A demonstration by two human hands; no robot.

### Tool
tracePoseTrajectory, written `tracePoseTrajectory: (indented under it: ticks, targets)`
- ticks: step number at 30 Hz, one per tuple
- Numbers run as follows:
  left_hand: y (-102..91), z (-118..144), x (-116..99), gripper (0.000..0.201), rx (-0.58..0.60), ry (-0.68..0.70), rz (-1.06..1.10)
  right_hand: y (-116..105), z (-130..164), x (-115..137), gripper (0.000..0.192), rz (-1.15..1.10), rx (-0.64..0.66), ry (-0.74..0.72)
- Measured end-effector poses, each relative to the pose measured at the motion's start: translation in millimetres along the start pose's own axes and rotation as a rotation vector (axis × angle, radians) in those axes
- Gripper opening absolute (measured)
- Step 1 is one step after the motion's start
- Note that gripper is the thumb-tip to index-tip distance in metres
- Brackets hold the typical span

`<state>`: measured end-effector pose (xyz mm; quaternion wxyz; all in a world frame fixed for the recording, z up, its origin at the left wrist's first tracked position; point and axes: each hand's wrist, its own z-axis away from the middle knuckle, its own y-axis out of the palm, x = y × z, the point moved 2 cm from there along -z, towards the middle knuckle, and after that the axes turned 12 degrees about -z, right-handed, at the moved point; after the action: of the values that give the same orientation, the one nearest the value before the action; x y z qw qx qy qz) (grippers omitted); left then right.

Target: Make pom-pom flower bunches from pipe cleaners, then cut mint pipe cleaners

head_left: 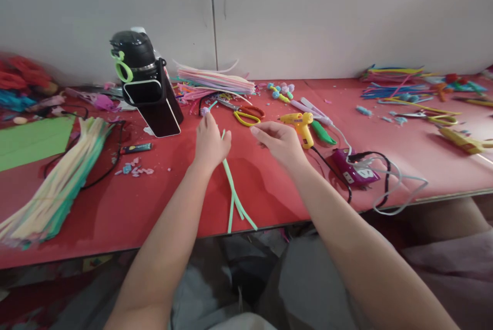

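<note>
- Fingers (208, 123) of our left hand (210, 144) are curled closed around a bundle of pale green pipe cleaners (233, 191), gripping it near its upper end.
- From that grip the pipe cleaners run down toward us across the red table (277, 186), and their loose ends fan apart at the near edge.
- Our right hand (279, 140) hovers just beside the left, fingers loosely bent and pointing toward the bundle; we see nothing held in it.
- Just past the right hand lies a yellow glue gun (299, 123), with yellow-handled scissors (248, 114) to its left.
- A purple power strip (352, 170) with white and black cords sits to the right.
- Behind the left hand a phone (154, 107) leans against a black bottle (133, 55).
- Far left, a thick sheaf of cream and green pipe cleaners (57, 181) lies beside a green sheet (31, 142).
</note>
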<state>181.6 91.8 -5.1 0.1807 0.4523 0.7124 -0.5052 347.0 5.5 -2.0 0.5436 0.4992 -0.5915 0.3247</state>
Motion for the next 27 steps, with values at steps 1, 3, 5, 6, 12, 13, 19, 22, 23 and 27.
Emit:
tracePoseTrajectory:
  ticks: [1,3,5,6,12,13,19,22,23,27]
  targets:
    - [-4.6,1.4,-3.2,0.034,-0.054,0.013,-0.052,-0.1,0.0,0.3,0.033,0.006,0.001,-0.002]
    - [-10.8,5.4,-14.6,0.019,0.042,0.058,0.019,-0.2,0.1,1.1,0.032,0.014,0.010,-0.006]
    - [-14.0,10.2,-27.7,0.017,0.229,0.078,0.173,-0.4,0.2,1.7,0.031,0.014,0.028,-0.012]
    - [-15.6,12.4,-33.3,0.018,0.273,0.096,0.205,-0.5,0.2,1.9,0.030,0.015,0.039,-0.017]
    - [-16.3,17.2,-38.4,0.020,0.373,0.100,0.214,0.1,0.6,-1.8,0.026,0.031,0.071,-0.025]
    - [-16.1,17.2,-36.7,0.021,0.389,0.086,0.218,0.3,0.5,-2.6,0.025,0.028,0.074,-0.022]
    - [-17.7,16.9,-34.0,0.021,0.448,0.086,0.258,-0.7,0.9,-2.9,0.028,0.021,0.083,0.000]
    - [-18.9,16.7,-35.5,0.022,0.432,0.134,0.257,-1.2,1.8,-1.9,0.031,0.000,0.082,0.019]
    - [-19.0,16.6,-35.8,0.022,0.424,0.144,0.257,-1.1,2.1,-1.6,0.032,-0.015,0.080,0.028]
    - [-18.4,16.3,-36.3,0.024,0.403,0.153,0.276,0.4,2.6,-0.8,0.034,-0.087,0.082,0.073]
